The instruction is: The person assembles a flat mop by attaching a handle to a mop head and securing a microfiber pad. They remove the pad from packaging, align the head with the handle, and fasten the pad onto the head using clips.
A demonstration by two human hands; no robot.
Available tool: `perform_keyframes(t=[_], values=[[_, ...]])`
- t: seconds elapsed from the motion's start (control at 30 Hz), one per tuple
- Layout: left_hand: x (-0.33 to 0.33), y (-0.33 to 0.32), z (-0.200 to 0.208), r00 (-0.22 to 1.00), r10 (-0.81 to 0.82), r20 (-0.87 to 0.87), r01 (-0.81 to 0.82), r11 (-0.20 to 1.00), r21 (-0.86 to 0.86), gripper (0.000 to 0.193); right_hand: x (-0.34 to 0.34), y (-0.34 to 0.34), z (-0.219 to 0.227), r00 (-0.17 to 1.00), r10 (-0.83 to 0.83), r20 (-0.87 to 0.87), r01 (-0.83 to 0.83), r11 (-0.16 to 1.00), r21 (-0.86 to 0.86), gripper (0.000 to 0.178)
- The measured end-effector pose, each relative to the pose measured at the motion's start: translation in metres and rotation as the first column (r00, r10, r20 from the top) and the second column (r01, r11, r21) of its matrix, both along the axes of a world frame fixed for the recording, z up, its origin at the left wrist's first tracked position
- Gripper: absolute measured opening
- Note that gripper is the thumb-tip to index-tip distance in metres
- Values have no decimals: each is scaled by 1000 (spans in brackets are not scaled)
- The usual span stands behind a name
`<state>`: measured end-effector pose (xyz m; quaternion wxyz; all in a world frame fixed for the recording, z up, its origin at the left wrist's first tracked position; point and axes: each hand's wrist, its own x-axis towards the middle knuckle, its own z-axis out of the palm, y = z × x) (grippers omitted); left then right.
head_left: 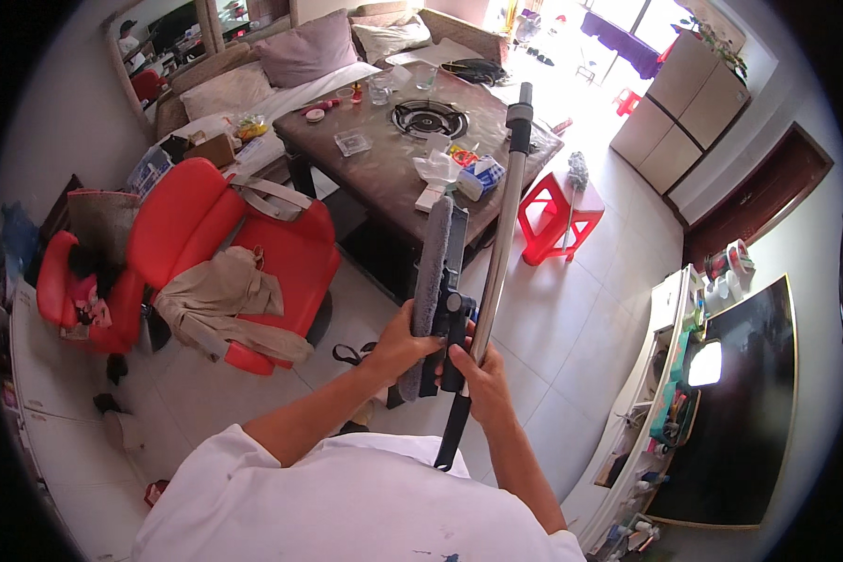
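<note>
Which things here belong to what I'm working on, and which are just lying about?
In hand:
- grey mop pad on its black frame
- metal pole

Lying about:
- beige garment on the red chair
- blue-and-white packet
- clear box

Daylight from a bright window (pixel 660 21) washes the pale tiled floor (pixel 545 323)
</note>
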<state>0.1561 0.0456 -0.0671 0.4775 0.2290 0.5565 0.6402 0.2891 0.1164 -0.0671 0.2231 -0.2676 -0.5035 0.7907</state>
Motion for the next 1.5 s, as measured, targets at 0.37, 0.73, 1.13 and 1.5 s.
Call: perform_keyframes(t=[0.37, 0.73, 1.13, 1.5], values=[[-2, 12, -34, 969, -23, -244, -19, 985, -169, 65, 0, 2, -12, 1000, -5, 7, 5, 1000, 2, 41], [3, 27, -43, 808, 156, -569, -167, 985, 33, 67, -1, 6, -20, 999, -50, 8, 49, 998, 25, 21], [5, 36, -21, 849, 20, -528, -104, 986, -130, 58, 9, 23, -14, 998, -29, 47, 31, 999, -42, 24], [1, 75, -10, 884, -13, -467, -168, 924, -344, 58, 6, 46, 10, 993, -104, 47, 109, 985, -131, 24]])
